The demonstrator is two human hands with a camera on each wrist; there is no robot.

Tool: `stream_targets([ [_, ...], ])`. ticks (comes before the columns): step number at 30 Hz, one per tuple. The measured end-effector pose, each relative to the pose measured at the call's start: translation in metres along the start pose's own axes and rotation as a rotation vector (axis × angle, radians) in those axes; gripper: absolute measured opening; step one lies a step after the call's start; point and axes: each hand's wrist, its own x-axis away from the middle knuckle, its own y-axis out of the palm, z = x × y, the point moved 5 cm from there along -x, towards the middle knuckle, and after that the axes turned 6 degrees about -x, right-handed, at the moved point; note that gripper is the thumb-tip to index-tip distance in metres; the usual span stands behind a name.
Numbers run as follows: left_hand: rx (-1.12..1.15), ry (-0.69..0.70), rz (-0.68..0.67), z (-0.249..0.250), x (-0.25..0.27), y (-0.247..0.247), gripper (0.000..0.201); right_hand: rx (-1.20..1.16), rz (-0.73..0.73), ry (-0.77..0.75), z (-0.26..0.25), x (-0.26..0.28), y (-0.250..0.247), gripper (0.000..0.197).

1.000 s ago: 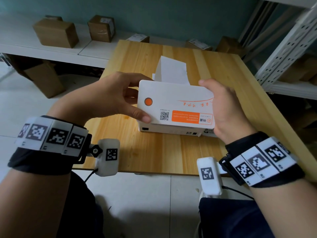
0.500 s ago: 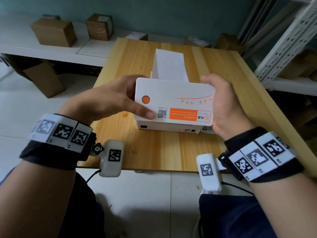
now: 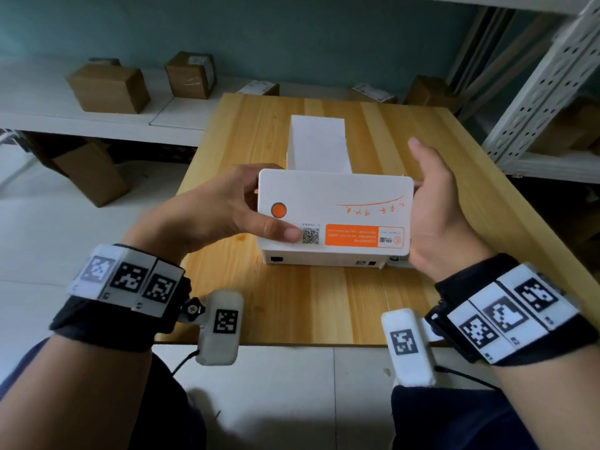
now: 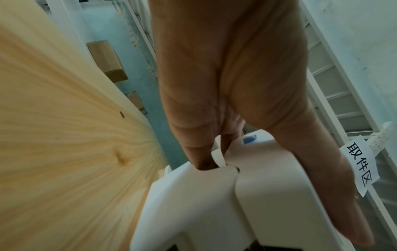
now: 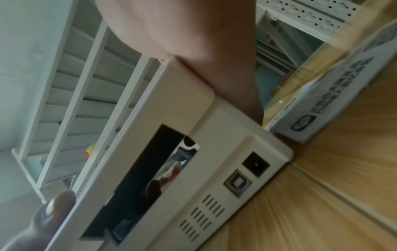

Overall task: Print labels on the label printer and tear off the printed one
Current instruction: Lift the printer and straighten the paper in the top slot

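Note:
A white label printer [image 3: 334, 203] with an orange button [image 3: 278, 210] and an orange sticker stands on the wooden table [image 3: 324, 303], its lid down flat. My left hand [image 3: 256, 209] grips its left end, thumb on the lid beside the QR code. In the left wrist view the fingers [image 4: 199, 149] reach into a notch in the printer [image 4: 214, 203] side. My right hand [image 3: 422, 167] lies with its palm against the printer's right end, thumb raised off the lid. A white stack of label paper [image 3: 318, 144] stands right behind the printer. No label sticking out of the printer is visible.
Cardboard boxes [image 3: 108, 89] sit on a low white shelf at the back left, with more under it. A white metal rack [image 3: 535, 92] stands close on the right. The right wrist view shows the printer's rear ports [image 5: 255, 164] and a white printed box [image 5: 335, 88] beyond it.
The printer's lid has come down from tilted up to flat on the body. My right thumb has lifted off the lid's far corner. My left hand keeps its hold.

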Motion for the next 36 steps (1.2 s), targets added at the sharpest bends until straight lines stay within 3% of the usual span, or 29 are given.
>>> stream_targets([
  [6,0.080,0.006,-0.014,0.0000,-0.0026,0.0046,0.040,-0.007,-0.035,0.020,0.0031,-0.0021,0.0023,0.077],
  [13,0.118,0.024,-0.013,-0.0005,-0.0037,0.0057,0.039,-0.018,-0.042,-0.001,0.0036,-0.0019,0.0017,0.082],
  [27,0.106,0.057,0.214,0.0013,-0.0047,0.0096,0.033,0.004,-0.028,-0.020,0.0063,-0.0039,0.0020,0.073],
  [36,0.049,-0.013,0.202,-0.0032,-0.0040,0.0080,0.040,-0.043,-0.045,0.001,0.0038,-0.0027,0.0026,0.063],
])
